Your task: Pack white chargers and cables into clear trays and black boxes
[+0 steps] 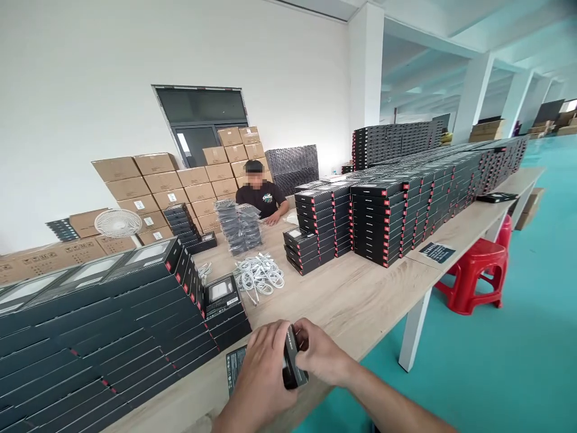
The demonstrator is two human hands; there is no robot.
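My left hand [267,367] is closed over a small black box [295,361] with pale print on its edge, near the table's front edge. On the other side of that box, my right hand [321,352] has its thumb and fingers closed against it. The palm side of both hands and much of the box are hidden. Partly under my left hand lies a dark printed panel [235,364]; I cannot tell if it belongs to the box. Beyond my hands, a pile of white cables [259,273] rests beside a short stack of black boxes [225,300].
Tall stacks of black boxes stand to the left [90,337] and to the right [378,228] on the wooden table [342,294]. Plastic-wrapped dark items [238,228] sit near a seated person [259,198]. A fan [118,224], brown cartons [153,180] and a red stool [475,270] are around.
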